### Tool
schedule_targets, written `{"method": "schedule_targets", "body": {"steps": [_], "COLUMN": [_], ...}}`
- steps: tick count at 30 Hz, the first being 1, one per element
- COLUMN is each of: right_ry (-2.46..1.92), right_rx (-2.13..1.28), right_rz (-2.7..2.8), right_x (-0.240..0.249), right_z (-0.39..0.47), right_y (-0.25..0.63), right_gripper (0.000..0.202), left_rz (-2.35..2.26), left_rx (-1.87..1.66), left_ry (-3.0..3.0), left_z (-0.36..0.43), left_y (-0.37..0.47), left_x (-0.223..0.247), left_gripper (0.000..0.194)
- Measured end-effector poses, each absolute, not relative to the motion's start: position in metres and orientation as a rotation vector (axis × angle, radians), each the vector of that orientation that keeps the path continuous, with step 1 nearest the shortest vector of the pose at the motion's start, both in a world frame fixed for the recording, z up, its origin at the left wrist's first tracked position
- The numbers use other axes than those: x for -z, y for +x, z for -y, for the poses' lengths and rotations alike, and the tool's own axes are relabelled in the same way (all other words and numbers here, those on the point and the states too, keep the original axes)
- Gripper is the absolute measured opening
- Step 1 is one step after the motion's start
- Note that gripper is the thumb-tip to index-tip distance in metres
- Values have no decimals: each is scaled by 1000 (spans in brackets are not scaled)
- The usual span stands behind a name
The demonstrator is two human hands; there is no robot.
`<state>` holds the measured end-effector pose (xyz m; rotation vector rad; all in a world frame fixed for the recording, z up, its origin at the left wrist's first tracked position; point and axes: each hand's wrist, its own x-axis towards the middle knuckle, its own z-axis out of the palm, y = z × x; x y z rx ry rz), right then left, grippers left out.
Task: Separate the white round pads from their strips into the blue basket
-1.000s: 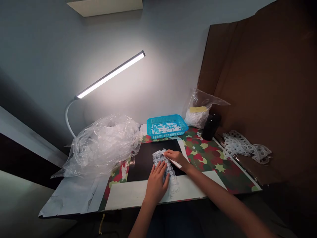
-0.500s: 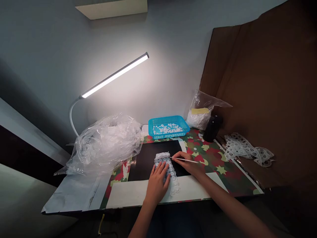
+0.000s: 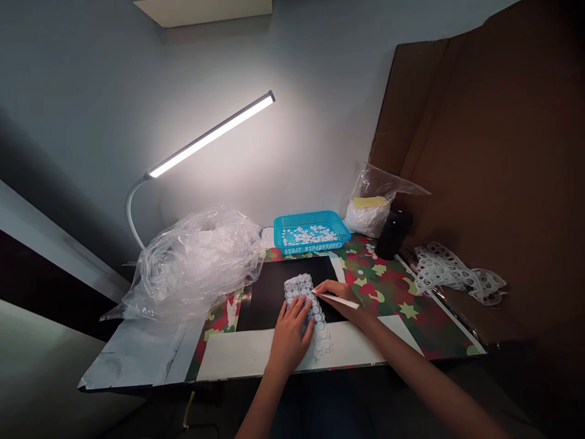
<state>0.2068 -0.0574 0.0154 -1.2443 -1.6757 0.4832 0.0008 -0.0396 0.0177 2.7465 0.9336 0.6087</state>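
A strip of pale lace with round motifs (image 3: 320,329) runs from the black mat (image 3: 267,299) toward the table's front edge. My left hand (image 3: 291,335) lies on the strip, fingers spread, pressing it flat. Just right of the strip, my right hand (image 3: 340,297) pinches a thin white stick (image 3: 338,299), its tip touching or very near the lace. The far end of the lace lies flat, showing rows of round pieces.
Behind the mat stands a blue basket (image 3: 312,249) with white discs. A large plastic bag (image 3: 196,262) fills the left side. At right are a small bag (image 3: 368,216), a black bottle (image 3: 393,235) and white lace (image 3: 457,274). A lamp (image 3: 212,135) shines above.
The folded far end of the lace has opened out flat. The stick in my right hand has tilted, its back end lower. My left hand has hardly moved.
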Motion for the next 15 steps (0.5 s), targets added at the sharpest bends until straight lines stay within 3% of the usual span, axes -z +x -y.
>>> {"method": "schedule_targets", "body": {"steps": [15], "right_ry": [-1250], "right_rx": [-455], "right_rz": [1878], "right_x": [-33], "right_z": [53], "right_y": [206], "right_gripper": [26], "left_rz": [-963], "left_rx": [-585], "left_ry": [2703], "left_z": [41], "left_y": [1], "left_x": [-20], "left_gripper": [41]}}
